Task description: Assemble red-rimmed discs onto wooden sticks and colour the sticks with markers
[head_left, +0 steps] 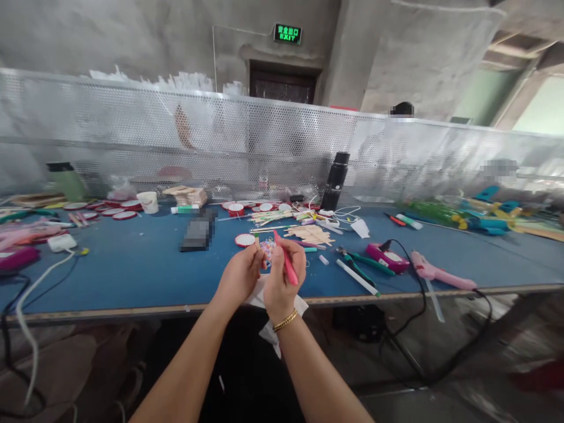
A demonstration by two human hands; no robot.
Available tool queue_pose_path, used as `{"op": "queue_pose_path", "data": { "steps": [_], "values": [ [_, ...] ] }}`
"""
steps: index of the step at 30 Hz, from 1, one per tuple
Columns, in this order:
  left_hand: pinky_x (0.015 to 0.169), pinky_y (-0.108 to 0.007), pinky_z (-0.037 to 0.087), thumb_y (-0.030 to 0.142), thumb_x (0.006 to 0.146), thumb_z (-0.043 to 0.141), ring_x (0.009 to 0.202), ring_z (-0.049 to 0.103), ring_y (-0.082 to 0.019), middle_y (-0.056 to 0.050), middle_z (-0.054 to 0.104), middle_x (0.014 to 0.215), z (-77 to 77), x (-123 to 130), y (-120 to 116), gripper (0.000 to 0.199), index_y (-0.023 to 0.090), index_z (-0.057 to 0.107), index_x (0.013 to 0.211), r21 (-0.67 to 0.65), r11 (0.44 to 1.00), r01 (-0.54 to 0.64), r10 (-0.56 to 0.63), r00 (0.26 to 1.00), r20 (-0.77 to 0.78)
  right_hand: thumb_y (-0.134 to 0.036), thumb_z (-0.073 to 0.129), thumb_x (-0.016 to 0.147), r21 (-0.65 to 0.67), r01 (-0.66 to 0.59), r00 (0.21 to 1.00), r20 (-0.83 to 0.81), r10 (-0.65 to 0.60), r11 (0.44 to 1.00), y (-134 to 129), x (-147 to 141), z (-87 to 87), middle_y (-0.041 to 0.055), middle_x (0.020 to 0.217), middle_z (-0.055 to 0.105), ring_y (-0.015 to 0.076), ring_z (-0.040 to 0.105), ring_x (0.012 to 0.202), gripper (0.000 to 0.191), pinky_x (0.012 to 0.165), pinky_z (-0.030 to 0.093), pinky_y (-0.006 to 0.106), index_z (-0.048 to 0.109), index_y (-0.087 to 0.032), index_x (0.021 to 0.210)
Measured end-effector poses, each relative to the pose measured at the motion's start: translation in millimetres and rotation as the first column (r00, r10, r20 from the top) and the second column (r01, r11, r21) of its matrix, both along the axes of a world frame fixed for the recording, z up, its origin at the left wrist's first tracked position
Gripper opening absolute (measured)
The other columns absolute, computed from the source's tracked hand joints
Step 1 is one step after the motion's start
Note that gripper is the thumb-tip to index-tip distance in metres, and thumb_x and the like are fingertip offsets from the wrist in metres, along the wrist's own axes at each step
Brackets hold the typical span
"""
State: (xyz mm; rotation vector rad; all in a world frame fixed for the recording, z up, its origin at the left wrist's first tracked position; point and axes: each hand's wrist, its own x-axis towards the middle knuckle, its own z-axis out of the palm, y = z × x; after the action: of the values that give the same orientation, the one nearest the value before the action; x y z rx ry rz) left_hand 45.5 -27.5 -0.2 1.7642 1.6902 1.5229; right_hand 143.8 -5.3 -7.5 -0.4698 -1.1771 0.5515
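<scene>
My right hand (285, 273), with a gold bracelet at the wrist, is closed around a pink pen-like marker (289, 269). The marker slants up toward the left. Close beside it, my left hand (242, 273) pinches a small, light wooden stick (257, 241), most of it covered by the fingers. Behind both hands lies a pile of small multicoloured bits (267, 248), partly hidden and too small to name. A small red-rimmed white drum (245, 239) sits just beyond my left hand. White tissue (301, 305) hangs below the hands at the table edge.
Flat wooden sticks (311, 235) lie behind my hands on the blue table (145, 270). To the right are green-handled pliers (368, 261), a white marker (358, 277) and a pink glue gun (440, 273) with a cord. A black bottle (335, 182) stands by the mesh divider (282, 135).
</scene>
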Motion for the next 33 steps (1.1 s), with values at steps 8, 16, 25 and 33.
{"op": "queue_pose_path", "data": {
  "steps": [8, 16, 25, 33],
  "values": [
    [0.057, -0.028, 0.034, 0.040, 0.101, 0.041, 0.057, 0.050, -0.015, 0.000, 0.059, 0.067, 4.8, -0.4, 0.6, 0.033, 0.021, 0.056, 0.077, 0.077, 0.980, -0.183, 0.184, 0.983, -0.014, -0.038, 0.050, 0.100, -0.129, -0.140, 0.988, -0.088, 0.129, 0.982, 8.2, -13.4, -9.3, 0.0048, 0.097, 0.060, 0.0146, 0.061, 0.082, 0.020, 0.070, 0.054, 0.030, 0.058, -0.020, 0.104],
    [0.059, -0.027, 0.035, 0.039, 0.097, 0.049, 0.061, 0.051, -0.016, 0.000, 0.061, 0.068, -5.7, -3.8, 2.9, 0.032, 0.021, 0.055, 0.071, 0.067, 0.993, -0.099, 0.101, 0.995, -0.025, -0.041, 0.053, 0.098, -0.150, -0.185, 0.982, -0.052, 0.179, 0.971, 13.2, -16.3, -12.9, 0.0043, 0.096, 0.063, 0.0143, 0.061, 0.079, 0.023, 0.073, 0.054, 0.030, 0.060, -0.019, 0.104],
    [0.048, -0.022, 0.036, 0.038, 0.098, 0.047, 0.050, 0.047, -0.010, 0.000, 0.061, 0.071, 7.5, -2.7, -0.9, 0.027, 0.019, 0.059, 0.085, 0.163, 0.944, -0.287, 0.189, 0.876, 0.444, -0.022, 0.045, 0.101, 0.023, 0.064, 0.781, 0.621, -0.065, 0.998, 14.8, 10.9, -10.1, 0.0067, 0.093, 0.073, 0.0216, 0.068, 0.085, 0.025, 0.079, 0.049, 0.033, 0.063, -0.021, 0.117],
    [0.042, -0.019, 0.034, 0.046, 0.095, 0.059, 0.046, 0.045, -0.008, 0.001, 0.061, 0.067, 25.8, 8.1, 8.6, 0.028, 0.019, 0.059, 0.086, 0.326, 0.885, -0.333, 0.034, 0.743, 0.668, -0.009, 0.049, 0.091, 0.050, 0.176, 0.390, 0.913, -0.116, 0.983, 2.0, 13.9, -6.4, 0.0078, 0.090, 0.074, 0.0219, 0.066, 0.082, 0.037, 0.072, 0.042, 0.029, 0.064, -0.023, 0.122]
  ]
}}
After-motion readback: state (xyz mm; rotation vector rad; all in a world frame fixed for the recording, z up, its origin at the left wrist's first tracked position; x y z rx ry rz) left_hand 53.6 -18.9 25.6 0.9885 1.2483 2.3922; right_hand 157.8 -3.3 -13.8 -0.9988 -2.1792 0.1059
